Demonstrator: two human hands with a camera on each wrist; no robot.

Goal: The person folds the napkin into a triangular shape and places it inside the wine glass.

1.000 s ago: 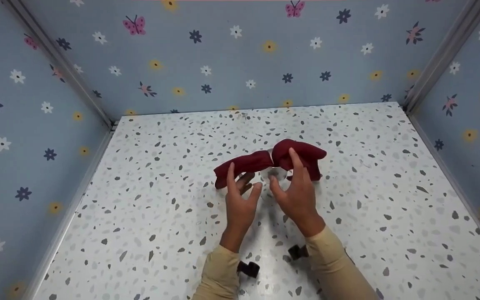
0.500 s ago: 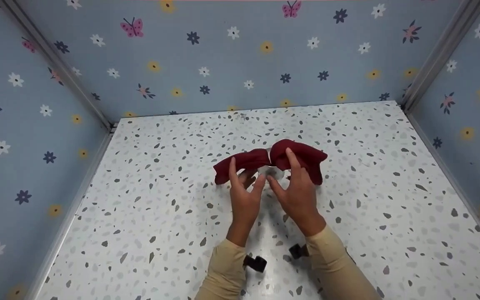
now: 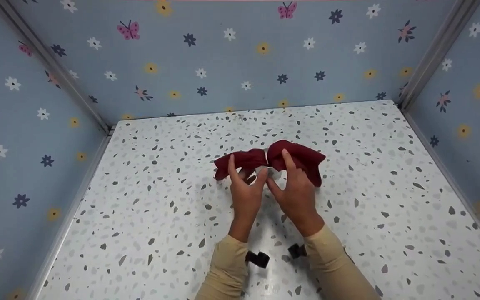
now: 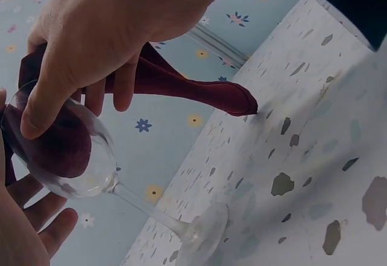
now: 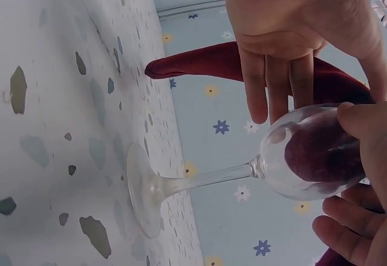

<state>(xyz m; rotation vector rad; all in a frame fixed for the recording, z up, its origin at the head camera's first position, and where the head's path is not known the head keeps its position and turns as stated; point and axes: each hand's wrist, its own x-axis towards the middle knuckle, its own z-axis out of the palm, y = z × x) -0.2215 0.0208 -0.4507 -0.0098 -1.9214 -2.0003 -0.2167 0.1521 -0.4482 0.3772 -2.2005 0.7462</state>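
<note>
A clear wine glass (image 5: 275, 157) stands on the speckled tabletop, largely hidden in the head view. A dark red cloth napkin (image 3: 300, 156) is tucked into its bowl and spreads out as two wings, left and right. My left hand (image 3: 246, 198) lays its straight index finger on the left wing, its thumb against the glass near the rim. On the other side, my right hand (image 3: 296, 198) touches the right wing with its index finger, the thumb also at the bowl. The remaining fingers extend loosely behind the cloth and glass.
The white tabletop (image 3: 148, 200) has grey speckles. Blue flowered panels (image 3: 223, 54) enclose it at the back and both sides, joined by metal corner posts (image 3: 56, 71). Small black wrist devices (image 3: 258, 259) stick out between the forearms.
My left hand has shifted slightly right and forward, its thumb now close beside the right thumb. The left wing has risen a little; the right wing's lower tip hangs slightly lower.
</note>
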